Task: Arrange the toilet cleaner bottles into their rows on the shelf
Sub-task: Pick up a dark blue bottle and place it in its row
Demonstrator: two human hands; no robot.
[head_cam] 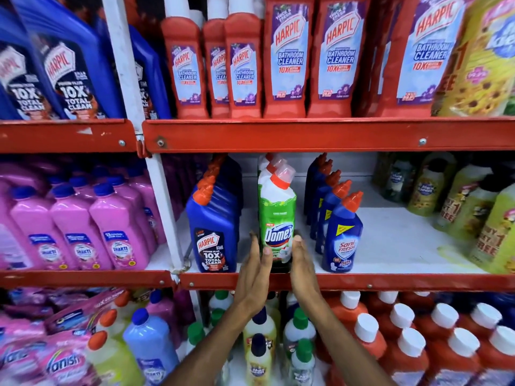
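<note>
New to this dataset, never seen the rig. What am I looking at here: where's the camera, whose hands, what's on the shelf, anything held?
There is no robot. One wide-angle camera sits on a person's head and looks forward and down, so the two bare arms coming up from the bottom belong to the wearer.

The middle shelf holds three front-to-back rows of toilet cleaner: blue Harpic bottles, green Domex bottles and blue Sani Fresh bottles. The shelf is bare to the right of these.

The left hand and right hand are flat and open, one on each side of the front Domex bottle. The fingertips touch it, but neither hand has a closed grip. The bottle stands upright at the shelf's front edge.
</note>
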